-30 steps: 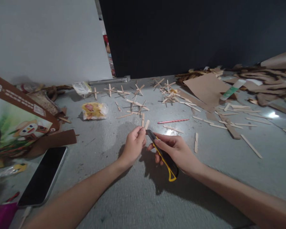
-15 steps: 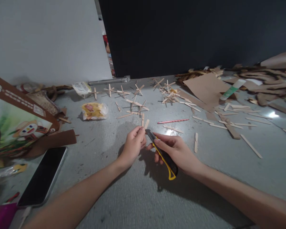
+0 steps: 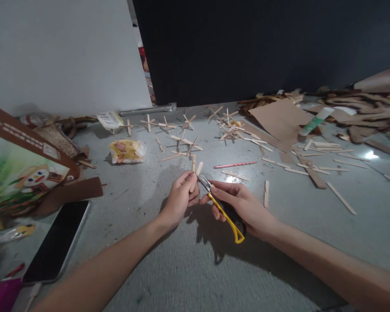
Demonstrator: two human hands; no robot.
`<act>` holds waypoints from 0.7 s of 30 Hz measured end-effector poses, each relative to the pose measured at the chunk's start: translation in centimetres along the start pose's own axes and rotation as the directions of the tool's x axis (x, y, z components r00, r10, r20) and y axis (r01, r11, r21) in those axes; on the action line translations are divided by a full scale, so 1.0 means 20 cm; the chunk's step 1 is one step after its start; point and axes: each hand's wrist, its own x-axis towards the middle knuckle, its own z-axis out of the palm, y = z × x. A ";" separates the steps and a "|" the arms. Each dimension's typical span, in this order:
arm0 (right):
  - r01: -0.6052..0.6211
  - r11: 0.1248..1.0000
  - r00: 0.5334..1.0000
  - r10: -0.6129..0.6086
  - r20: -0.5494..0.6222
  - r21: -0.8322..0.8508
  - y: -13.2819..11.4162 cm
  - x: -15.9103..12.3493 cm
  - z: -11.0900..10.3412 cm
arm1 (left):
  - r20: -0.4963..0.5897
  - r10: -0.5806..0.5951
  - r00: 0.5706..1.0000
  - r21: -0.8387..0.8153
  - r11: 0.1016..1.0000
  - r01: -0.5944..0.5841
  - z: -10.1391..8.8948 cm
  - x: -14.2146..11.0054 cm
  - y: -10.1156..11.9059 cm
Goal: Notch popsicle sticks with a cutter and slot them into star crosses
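Note:
In my left hand (image 3: 181, 196), fingers pinched together, are crossed wooden craft sticks (image 3: 194, 164) whose ends stick up past the fingertips. My right hand (image 3: 238, 203) is wrapped round a yellow and black utility knife (image 3: 229, 215). The knife's blade end reaches the sticks beside my left fingertips; whether the edge touches the wood I cannot tell. Beyond my hands stand several crossed-stick pieces (image 3: 188, 122). A pink pencil (image 3: 235, 164) and a loose craft stick (image 3: 235, 175) lie just past the knife.
Left are a phone (image 3: 56, 240), a printed carton (image 3: 29, 169) and a yellow snack packet (image 3: 126, 151). Right lie loose craft sticks (image 3: 341, 198), a cardboard sheet (image 3: 281, 119) and a green-white glue stick (image 3: 316, 121). A dark panel (image 3: 263, 52) rises behind.
The knife has turned slightly in my right hand, so its metal blade end shows more. A stick's lower end now shows below my left fingertips.

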 end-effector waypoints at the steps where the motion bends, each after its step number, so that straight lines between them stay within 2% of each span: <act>1: 0.005 1.000 1.000 -0.005 -0.002 -0.002 0.00 0.00 0.00 | 0.006 -0.004 1.000 -0.004 1.000 0.004 0.00 0.00 0.00; 9: 0.030 1.000 1.000 -0.030 -0.004 0.001 0.00 0.00 0.00 | 0.003 -0.017 1.000 -0.006 1.000 0.017 0.00 0.01 0.01; 21: -0.027 0.995 0.999 0.029 -0.019 0.097 -0.02 0.00 -0.03 | 0.024 0.014 1.000 0.005 1.000 -0.014 0.00 0.00 0.00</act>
